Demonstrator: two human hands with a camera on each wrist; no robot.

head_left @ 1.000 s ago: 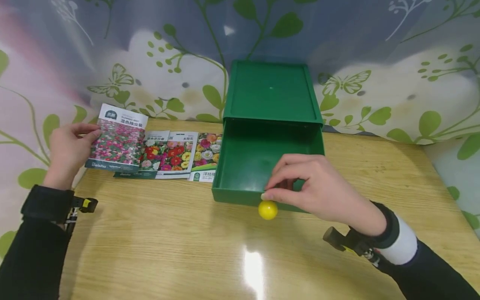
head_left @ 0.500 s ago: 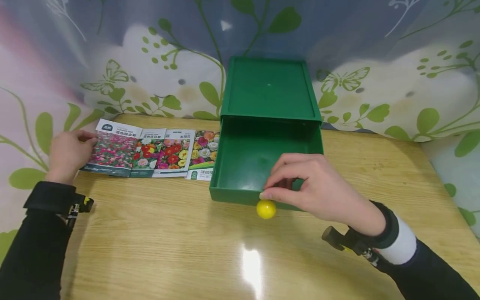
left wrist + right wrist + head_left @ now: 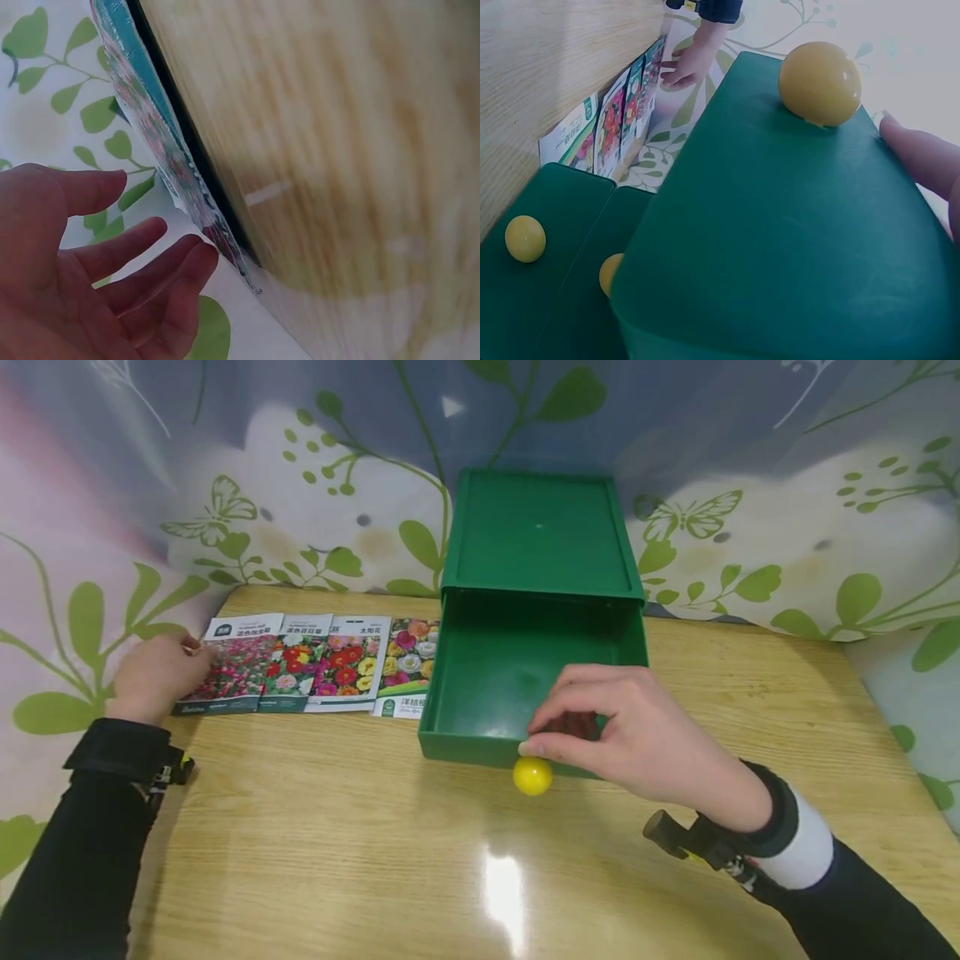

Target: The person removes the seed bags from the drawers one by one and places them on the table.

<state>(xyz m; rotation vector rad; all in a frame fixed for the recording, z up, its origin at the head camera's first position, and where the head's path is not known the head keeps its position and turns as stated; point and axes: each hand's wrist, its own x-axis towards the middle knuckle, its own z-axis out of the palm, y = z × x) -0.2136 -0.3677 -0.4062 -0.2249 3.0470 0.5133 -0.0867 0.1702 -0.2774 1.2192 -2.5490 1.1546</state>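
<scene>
My left hand (image 3: 163, 672) is at the left edge of a flower seed packet (image 3: 238, 668), the leftmost of an overlapping row. In the left wrist view its fingers are loosely bent and spread, fingertips right at the packet's edge, with nothing between thumb and fingers. My right hand (image 3: 630, 727) pinches the front rim of a pulled-out green drawer (image 3: 480, 693). Its thumb is on the outside above the yellow ball knob (image 3: 532, 776), and the fingers reach over the rim. No contents show in the visible part of the drawer; the hand hides its front right corner.
The green drawer cabinet (image 3: 538, 535) stands against a leaf-patterned cloth (image 3: 360, 468). In the right wrist view, other closed drawers have yellow knobs (image 3: 525, 238). Further seed packets (image 3: 348, 664) lie left of the cabinet on the wooden table (image 3: 337, 827).
The left hand has lowered the seed packet onto the left end of the row and let go of it. The right hand and the drawer have stayed in place.
</scene>
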